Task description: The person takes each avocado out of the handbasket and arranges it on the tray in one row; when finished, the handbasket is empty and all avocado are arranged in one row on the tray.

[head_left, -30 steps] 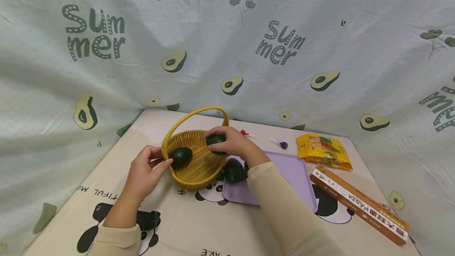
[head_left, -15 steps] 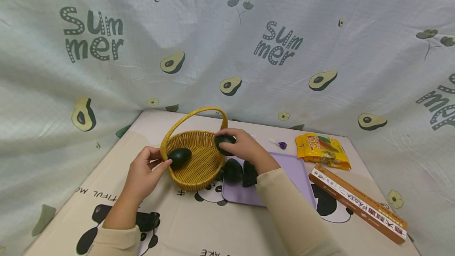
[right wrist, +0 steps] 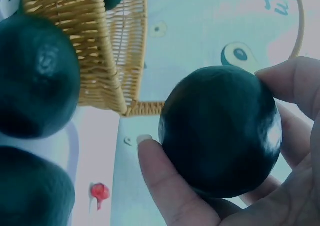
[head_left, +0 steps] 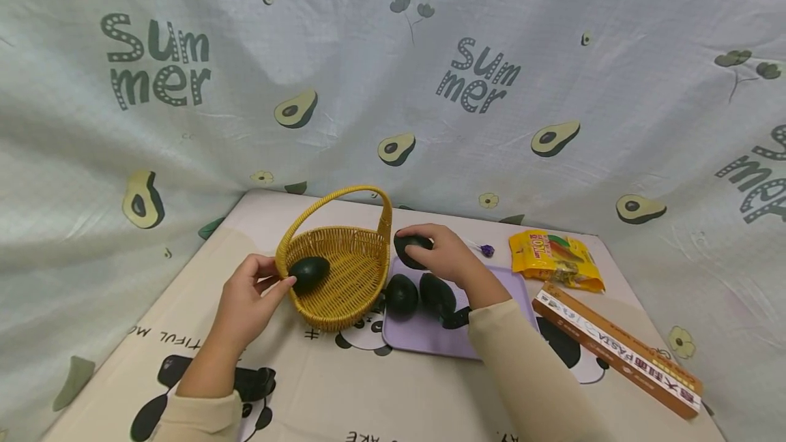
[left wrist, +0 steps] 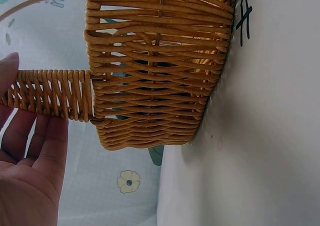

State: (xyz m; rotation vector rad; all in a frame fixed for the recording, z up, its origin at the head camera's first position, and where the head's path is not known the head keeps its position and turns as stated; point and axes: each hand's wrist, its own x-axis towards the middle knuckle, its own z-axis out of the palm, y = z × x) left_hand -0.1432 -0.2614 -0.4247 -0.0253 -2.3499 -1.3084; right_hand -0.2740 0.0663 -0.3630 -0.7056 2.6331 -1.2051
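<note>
Left fingers [left wrist: 52,146] pinch handle [left wrist: 56,92]; right fingers [right wrist: 172,188] grip avocado [right wrist: 220,131], two o'clock off basket [head_left: 334,322]; if I loosen, it could drop.

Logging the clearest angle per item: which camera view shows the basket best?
The head view: it alone shows nearly the whole basket, inside included. Left wrist shows its outer side close up, cropped; right wrist, only a part.

Smooth, glossy fruit [right wrist: 220,131], rough wicker basket [left wrist: 157,81], matt plastic-looking tray [head_left: 414,340], creased cloth backdrop [head_left: 344,39].

The left hand [head_left: 248,295] grips a yellow basket [head_left: 350,282], the right hand [head_left: 447,251] a dark fruit [head_left: 408,251].
</note>
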